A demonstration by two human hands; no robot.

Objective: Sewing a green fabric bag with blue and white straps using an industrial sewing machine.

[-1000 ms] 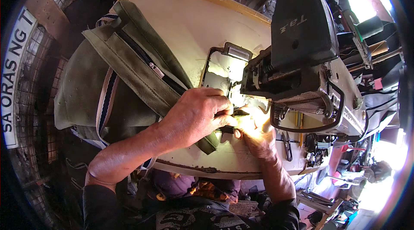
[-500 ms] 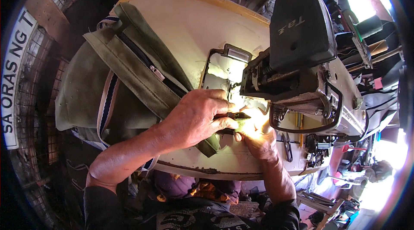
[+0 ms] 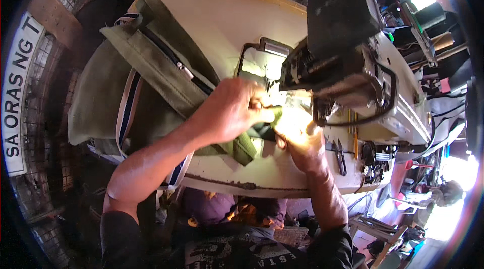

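Note:
My left hand (image 3: pixel 227 107) is closed, pinching olive-green fabric (image 3: pixel 275 115) just below the sewing machine's needle area. My right hand (image 3: pixel 302 138) grips the same piece from the other side, its fingers partly washed out by the machine lamp. An olive canvas bag (image 3: pixel 116 117) with a zipper (image 3: pixel 184 70) and a navy-and-cream striped strap (image 3: pixel 129 110) lies on the left of the table. The black sewing machine head (image 3: pixel 343 12) stands right of my hands, over a lit metal bed (image 3: pixel 257 62).
The pale tabletop (image 3: pixel 201 12) has worn edges. A knife (image 3: pixel 340 158) lies right of my right arm, beside small metal parts (image 3: pixel 373 163). Wire mesh and signboards line the left side; cluttered materials and bright openings fill the right.
Both hands have moved upward in the picture with the fabric, the left now slightly blurred. The table and machine also appear a little higher, as the view has shifted.

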